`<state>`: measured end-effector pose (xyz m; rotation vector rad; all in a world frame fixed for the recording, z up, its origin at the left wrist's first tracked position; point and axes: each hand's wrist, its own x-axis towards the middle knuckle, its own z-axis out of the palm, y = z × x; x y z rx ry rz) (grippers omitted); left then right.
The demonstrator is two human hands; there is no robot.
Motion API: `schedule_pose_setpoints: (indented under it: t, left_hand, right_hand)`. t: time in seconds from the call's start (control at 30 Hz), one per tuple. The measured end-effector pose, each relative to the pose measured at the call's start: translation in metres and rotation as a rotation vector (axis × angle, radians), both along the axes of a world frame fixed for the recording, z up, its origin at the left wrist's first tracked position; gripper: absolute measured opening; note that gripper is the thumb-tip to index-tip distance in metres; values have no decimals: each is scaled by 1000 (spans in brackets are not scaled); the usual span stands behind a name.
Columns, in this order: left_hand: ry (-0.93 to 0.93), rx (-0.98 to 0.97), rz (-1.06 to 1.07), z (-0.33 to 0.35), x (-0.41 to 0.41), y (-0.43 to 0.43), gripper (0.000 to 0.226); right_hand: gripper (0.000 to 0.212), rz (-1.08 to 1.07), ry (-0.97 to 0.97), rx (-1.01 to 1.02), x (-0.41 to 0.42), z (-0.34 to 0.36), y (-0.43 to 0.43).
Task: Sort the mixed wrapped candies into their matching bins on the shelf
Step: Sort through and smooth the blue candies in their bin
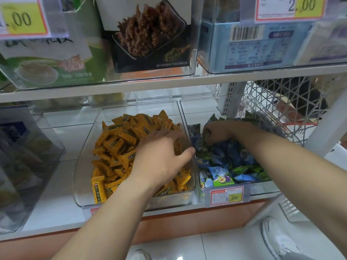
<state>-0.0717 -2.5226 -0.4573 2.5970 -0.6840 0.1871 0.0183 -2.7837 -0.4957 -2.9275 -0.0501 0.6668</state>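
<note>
Candies [116,145] under splayed left hand [161,156] — right hand [219,132] clutching.

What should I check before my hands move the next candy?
1. Is the right hand gripping something? Ok: its fingers curl into the blue and green candies.
2. Is the left hand holding a piece? Cannot tell: its fingers are hidden over the orange candies.
3. Does the left bin hold one kind only? Ok: every visible wrapper is orange.
4. Is the right bin sorted? Not ok: blue, green and pale plum-picture wrappers lie mixed.
5. Is the price tag on the right bin's front? Ok.
</note>
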Motion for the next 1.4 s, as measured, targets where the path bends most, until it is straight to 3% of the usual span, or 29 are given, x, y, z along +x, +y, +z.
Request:
schedule_pose_setpoints:
  t: [0.2, 0.3, 0.47, 0.6, 0.7, 0.8, 0.87, 0.97, 1.03, 1.17, 1.4]
  left_hand:
    - [12, -13, -7, 0, 0, 1, 52]
    - [32, -20, -5, 0, 1, 0, 55]
    - [35, -25, 14, 2, 1, -6, 55]
    - [18, -55, 12, 3, -4, -17, 53]
    - [17, -30, 1, -1, -5, -23, 50]
    - [32, -42, 5, -3, -3, -24, 50]
    - [31, -42, 7, -3, -2, -24, 52]
    - [27, -44, 11, -4, -1, -25, 55]
    - [32, -48, 10, -5, 0, -24, 57]
    - [46, -55, -1, -8, 2, -22, 60]
    - [57, -75, -39, -8, 4, -16, 61]
  right_hand:
    - [36, -3, -33, 157, -9, 9, -4]
    - [35, -72, -173, 329, -18, 22, -10]
    - [53, -181, -273, 475, -42, 33, -19]
    - [37, -246, -317, 618, -66, 38, -20]
    - [25, -189, -289, 429, -79, 42, -24]
    - [46, -143, -181, 85, -83, 50, -23]
    - [59, -119, -245, -32, -76, 53, -17]
    - [37, -21, -334, 145, -56, 49, 8]
    - [20, 13, -235, 163, -41, 38, 25]
    - [21, 53, -5, 7, -21, 16, 33]
    - [12, 80, 72, -36, -19, 8, 28]
